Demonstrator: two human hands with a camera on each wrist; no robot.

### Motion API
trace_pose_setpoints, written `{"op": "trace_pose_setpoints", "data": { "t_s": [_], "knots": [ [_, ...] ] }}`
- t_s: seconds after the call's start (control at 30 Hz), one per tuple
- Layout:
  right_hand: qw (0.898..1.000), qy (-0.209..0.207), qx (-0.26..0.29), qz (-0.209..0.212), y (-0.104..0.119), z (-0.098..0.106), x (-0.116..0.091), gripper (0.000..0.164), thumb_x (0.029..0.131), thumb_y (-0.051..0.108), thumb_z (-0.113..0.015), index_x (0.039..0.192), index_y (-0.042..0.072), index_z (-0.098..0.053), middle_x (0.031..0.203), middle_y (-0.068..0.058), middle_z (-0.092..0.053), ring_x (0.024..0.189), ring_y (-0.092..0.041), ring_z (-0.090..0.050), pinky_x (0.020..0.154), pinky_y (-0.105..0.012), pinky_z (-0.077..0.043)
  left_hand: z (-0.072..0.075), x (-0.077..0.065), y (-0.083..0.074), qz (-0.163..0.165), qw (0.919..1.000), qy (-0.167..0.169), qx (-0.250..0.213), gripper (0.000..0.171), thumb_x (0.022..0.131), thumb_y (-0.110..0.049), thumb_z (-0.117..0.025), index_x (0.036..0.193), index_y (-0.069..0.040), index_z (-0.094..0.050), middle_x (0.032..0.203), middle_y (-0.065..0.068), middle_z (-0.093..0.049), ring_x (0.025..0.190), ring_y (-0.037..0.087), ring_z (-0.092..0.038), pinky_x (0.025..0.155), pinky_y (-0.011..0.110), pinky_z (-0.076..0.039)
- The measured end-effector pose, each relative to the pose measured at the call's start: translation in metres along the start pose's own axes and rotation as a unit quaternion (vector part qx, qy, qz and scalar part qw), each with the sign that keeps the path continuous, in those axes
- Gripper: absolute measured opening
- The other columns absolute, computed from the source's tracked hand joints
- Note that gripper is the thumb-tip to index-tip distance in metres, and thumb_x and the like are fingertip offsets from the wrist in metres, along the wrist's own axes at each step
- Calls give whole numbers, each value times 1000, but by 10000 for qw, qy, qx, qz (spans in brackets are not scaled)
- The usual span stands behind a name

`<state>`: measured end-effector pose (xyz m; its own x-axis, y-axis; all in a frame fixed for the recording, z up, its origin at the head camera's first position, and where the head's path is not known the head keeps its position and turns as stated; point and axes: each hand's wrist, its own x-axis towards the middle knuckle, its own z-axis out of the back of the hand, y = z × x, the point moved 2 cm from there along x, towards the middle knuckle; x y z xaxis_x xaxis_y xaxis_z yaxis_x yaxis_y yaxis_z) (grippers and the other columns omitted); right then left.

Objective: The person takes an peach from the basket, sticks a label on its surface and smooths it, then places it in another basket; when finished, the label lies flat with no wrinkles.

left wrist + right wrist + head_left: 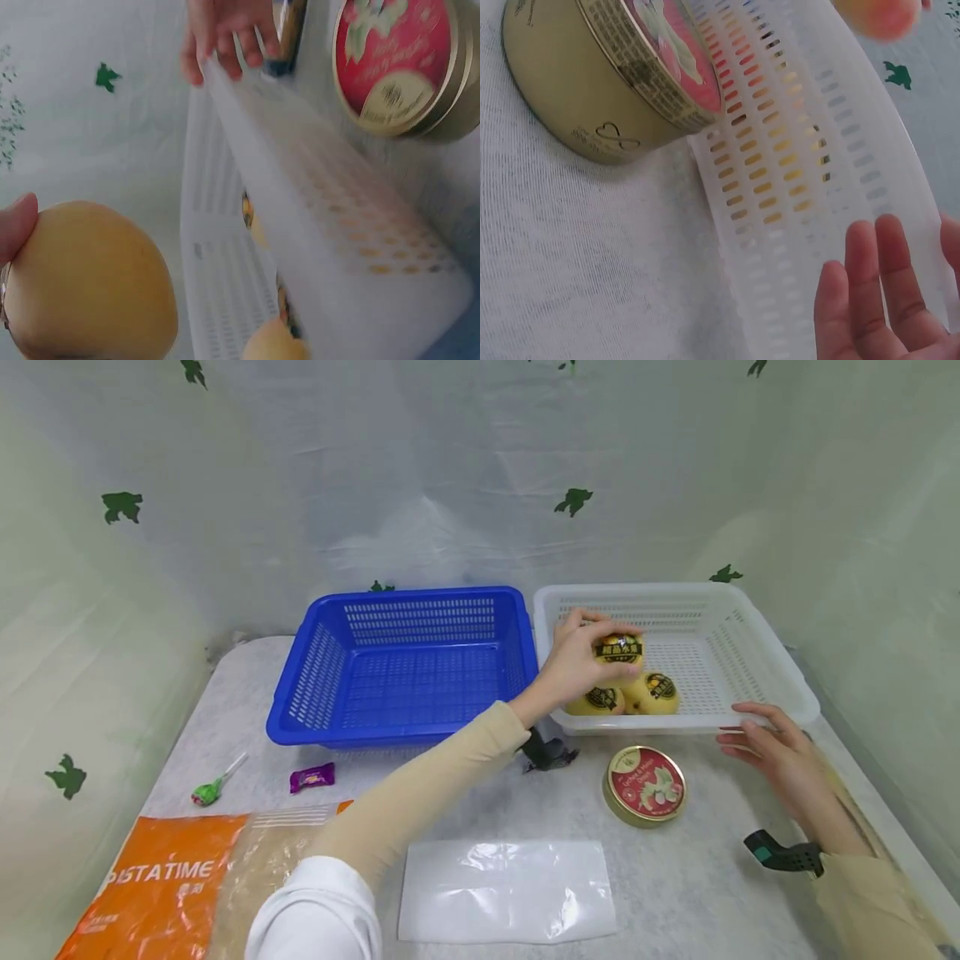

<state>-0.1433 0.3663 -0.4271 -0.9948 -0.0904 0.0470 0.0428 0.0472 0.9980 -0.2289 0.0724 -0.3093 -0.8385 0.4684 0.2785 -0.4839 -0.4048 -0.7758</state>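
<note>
My left hand (579, 658) grips a round yellow fruit (619, 648) with a black label, above the left part of the white basket (738, 722). In the left wrist view the held fruit (94, 281) is beside the thumb. Below it, two similar fruits, a left one (600, 700) and a right one (657, 693), lie in the basket. My right hand (783, 764) is at the basket's front right rim, its fingers fairly straight along the outer wall (780, 240); whether they touch it I cannot tell. A round red-and-gold tin (645, 783) stands before the basket.
A blue basket (405, 733) stands left of the white one. Nearer are a green lollipop (208, 792), a purple wrapped candy (312, 777), an orange packet (168, 877), a white glossy sheet (506, 893) and a small black item (555, 755). Pale sheeting (450, 468) rises behind.
</note>
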Motion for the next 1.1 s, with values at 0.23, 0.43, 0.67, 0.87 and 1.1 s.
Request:
{"op": "trace_pose_setpoints", "data": {
  "t_s": [0.23, 0.43, 0.67, 0.87, 1.1],
  "knots": [
    [9990, -266, 238, 276, -16, 7, 6, 30, 93, 10, -48, 122, 1, -44, 100, -16, -63, 89, -20, -62, 73, -27, -51, -25, 47, 17, 626, 9970, 43, 456, 46, 75, -37, -70, 119, -31, -58, 114, -3, -38, 103, 10, -31, 86, 27, -30],
    [9976, -340, 487, 360, 18, -22, -2, 21, 93, 7, -46, 114, 2, -47, 94, -7, -65, 83, -17, -63, 71, -25, -51, -40, 68, 27, 1059, 9917, 74, 732, 43, 75, -34, -72, 115, -30, -60, 110, -3, -42, 104, 12, -35, 93, 31, -29],
    [9980, -491, 211, 323, 15, -23, -2, 21, 94, 8, -45, 114, 3, -48, 92, -6, -65, 82, -15, -63, 70, -24, -51, -53, 74, 26, 1356, 9751, 791, 1564, 45, 82, -33, -65, 125, -31, -53, 124, -1, -42, 117, 16, -31, 99, 35, -26],
    [9979, -403, 365, 348, 17, -26, -1, 20, 94, 7, -45, 113, 3, -48, 93, -5, -66, 82, -15, -63, 70, -24, -51, -53, 70, 24, 1580, 9543, 1495, 2050, 48, 89, -30, -57, 133, -37, -40, 139, 1, -26, 126, 24, -23, 100, 39, -26],
    [9984, -325, 252, 389, -7, -10, 11, 28, 93, 13, -49, 119, 2, -46, 98, -11, -64, 84, -18, -63, 70, -27, -51, -49, 70, 34, 1471, 9582, 1409, 2010, 46, 89, -19, -57, 133, -24, -45, 134, -3, -42, 126, 16, -30, 101, 27, -24]
  ]
}}
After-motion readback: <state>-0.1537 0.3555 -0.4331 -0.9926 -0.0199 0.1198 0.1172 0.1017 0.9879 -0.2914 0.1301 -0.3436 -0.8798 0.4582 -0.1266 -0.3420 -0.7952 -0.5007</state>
